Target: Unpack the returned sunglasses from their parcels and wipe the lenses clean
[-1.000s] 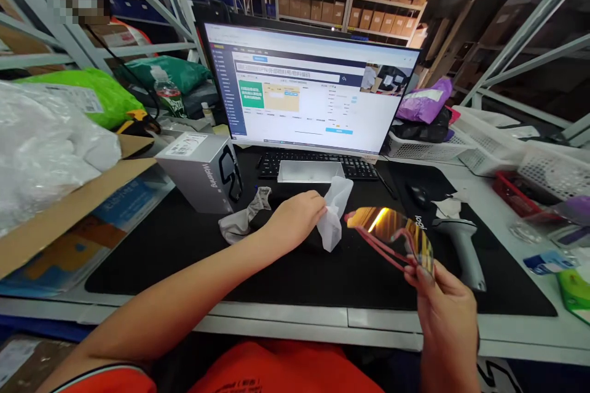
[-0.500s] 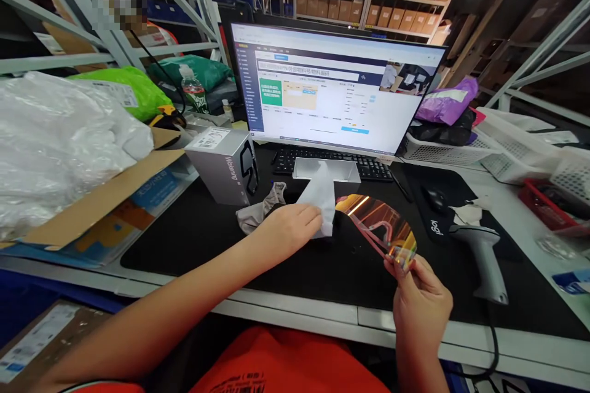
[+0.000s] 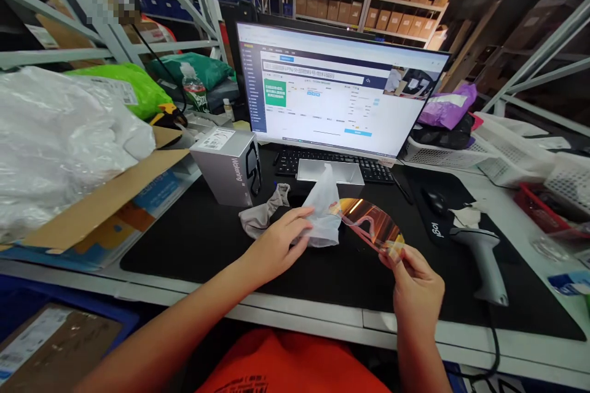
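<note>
A tinted orange, mirror-like curved lens (image 3: 375,221) is pinched at its lower right end by my right hand (image 3: 417,282). Its far left end meets the right side of a thin white bag (image 3: 325,221) and looks partly covered by it. My left hand (image 3: 281,245) lies against the bag's left edge, fingers stretched and thumb apart. Behind that hand is a crumpled grey cloth pouch (image 3: 260,218). A grey box (image 3: 225,172) with goggles printed on its side stands to the left. An open silvery-white tray (image 3: 329,172) sits behind the bag.
A monitor (image 3: 322,92) and keyboard (image 3: 288,161) are at the back. On the right lie a mouse (image 3: 433,199), a barcode scanner (image 3: 482,261) and white baskets (image 3: 502,153). A cardboard box (image 3: 106,202) with white plastic wrap (image 3: 69,147) occupies the left side.
My left fingers have loosened and spread, moving slightly down and left on the bag. The lens has moved left against the bag, which now looks wider.
</note>
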A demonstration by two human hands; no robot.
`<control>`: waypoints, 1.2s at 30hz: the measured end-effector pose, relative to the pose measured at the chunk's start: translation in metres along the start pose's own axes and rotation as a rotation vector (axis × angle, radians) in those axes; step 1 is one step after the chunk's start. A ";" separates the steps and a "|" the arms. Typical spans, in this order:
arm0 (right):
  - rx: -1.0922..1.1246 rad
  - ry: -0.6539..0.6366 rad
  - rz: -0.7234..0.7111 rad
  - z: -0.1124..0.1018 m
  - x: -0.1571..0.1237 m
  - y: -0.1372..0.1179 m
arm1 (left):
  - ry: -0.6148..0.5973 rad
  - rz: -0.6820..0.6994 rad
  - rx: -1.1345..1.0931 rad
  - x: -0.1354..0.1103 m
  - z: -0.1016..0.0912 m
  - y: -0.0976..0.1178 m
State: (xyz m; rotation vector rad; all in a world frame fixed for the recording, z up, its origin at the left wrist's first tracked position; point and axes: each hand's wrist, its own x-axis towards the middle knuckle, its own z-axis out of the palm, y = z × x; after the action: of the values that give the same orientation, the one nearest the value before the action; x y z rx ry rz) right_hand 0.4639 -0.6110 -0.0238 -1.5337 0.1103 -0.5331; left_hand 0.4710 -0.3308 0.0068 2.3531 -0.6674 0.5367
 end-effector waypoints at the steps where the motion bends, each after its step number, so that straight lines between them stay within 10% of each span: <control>1: 0.017 0.022 -0.011 -0.004 -0.002 -0.001 | 0.020 -0.012 -0.007 0.001 0.001 0.001; 8: -0.113 -0.179 -0.014 -0.030 -0.039 -0.018 | 0.193 -0.264 -0.106 0.012 0.018 0.015; 13: -0.296 -0.017 -0.156 -0.024 -0.050 -0.020 | 0.267 -0.435 -0.392 0.010 0.037 0.031; 24: -0.420 -0.110 -0.619 -0.004 -0.064 -0.017 | 0.460 0.015 0.121 -0.009 0.037 0.045; 32: -0.481 -0.149 -0.929 0.004 -0.045 -0.008 | 0.400 -0.045 0.139 -0.035 0.018 0.052; 36: -0.493 -0.206 -0.995 0.006 -0.042 -0.013 | 0.388 -0.002 0.142 -0.005 -0.019 0.053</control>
State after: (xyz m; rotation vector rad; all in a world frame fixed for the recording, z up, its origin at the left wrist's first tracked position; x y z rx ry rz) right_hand 0.4262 -0.5885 -0.0218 -2.0724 -0.7723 -1.1779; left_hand 0.4324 -0.3521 0.0422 2.2817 -0.4584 1.0354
